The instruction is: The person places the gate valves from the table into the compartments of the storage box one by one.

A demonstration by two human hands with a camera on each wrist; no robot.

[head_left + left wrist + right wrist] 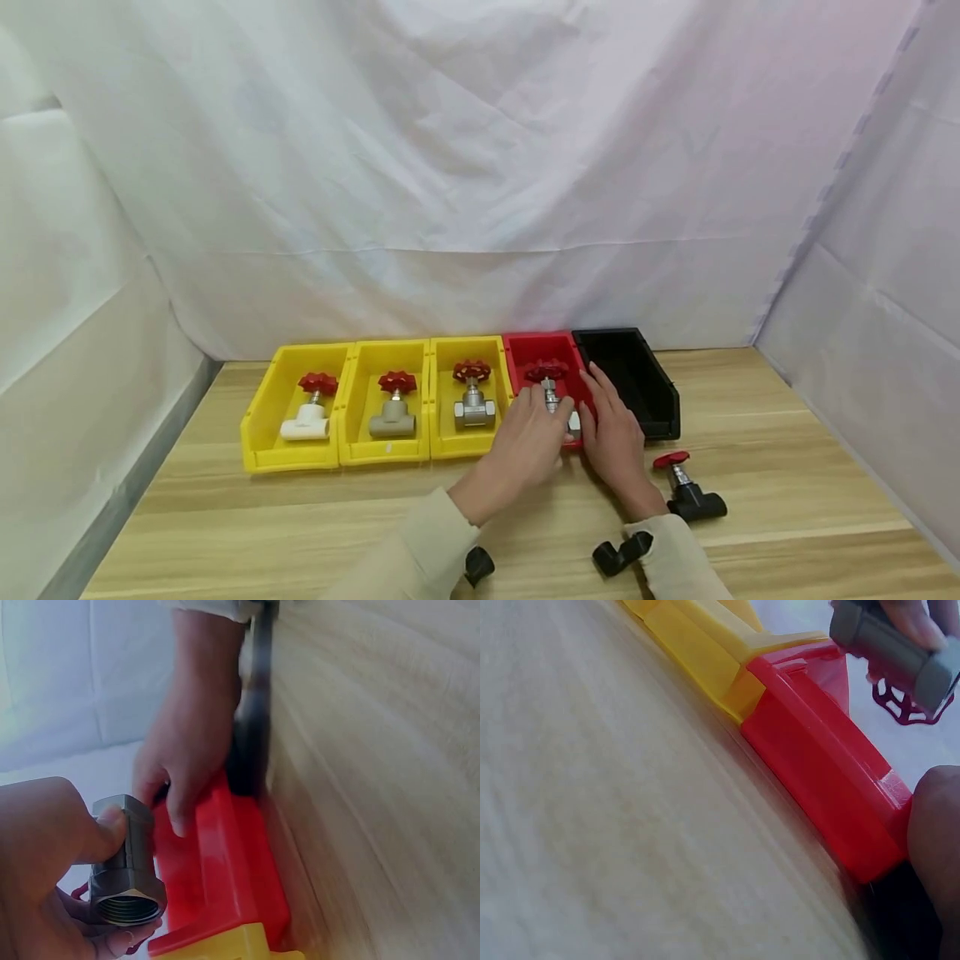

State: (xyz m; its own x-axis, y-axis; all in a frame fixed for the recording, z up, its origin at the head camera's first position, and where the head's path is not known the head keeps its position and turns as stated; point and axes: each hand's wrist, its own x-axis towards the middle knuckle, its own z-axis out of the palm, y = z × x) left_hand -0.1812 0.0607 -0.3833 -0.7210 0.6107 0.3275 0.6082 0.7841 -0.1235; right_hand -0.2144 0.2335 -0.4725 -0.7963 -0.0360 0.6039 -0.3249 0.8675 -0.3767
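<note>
A metal valve with a dark red handwheel is held by my left hand above the red bin. The thumb presses on the valve body, and the fingers curl round its other side. In the left wrist view the threaded opening at one end of the valve shows. My right hand rests on the red bin's right side, beside the black bin. Its fingers lie fairly straight along the wall, with the thumb over the red edge.
Three yellow bins stand in a row left of the red one, each with a red-wheeled valve: white, grey-beige and metal. A black valve with a red handle lies on the wooden table. White cloth hangs behind.
</note>
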